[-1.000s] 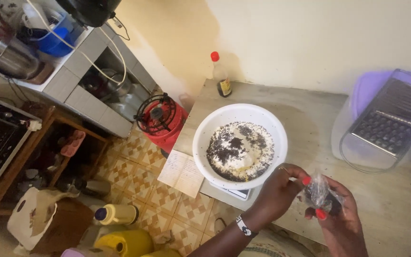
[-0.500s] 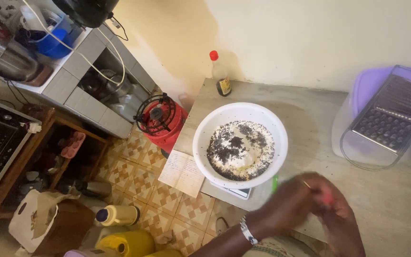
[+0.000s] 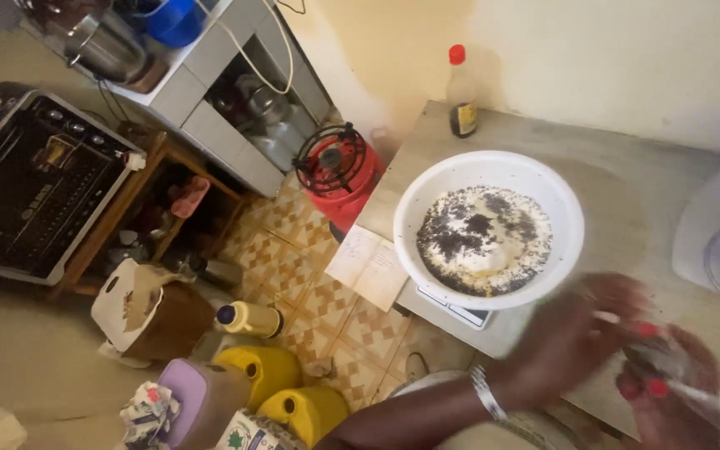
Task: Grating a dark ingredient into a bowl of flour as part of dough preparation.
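Both hands sit at the near edge of the grey counter (image 3: 627, 192), just below and to the right of the white bowl (image 3: 488, 227) of pale mixture speckled with dark bits; the left hand (image 3: 572, 342) is the nearer to the bowl's rim, the right hand (image 3: 668, 392) further out. Between them they pinch a small clear plastic packet (image 3: 656, 360), its long axis running down to the right, though motion blur hides how tightly the fingers close. A second ago the packet was sharply visible, held higher; now both hands have dropped and shifted right.
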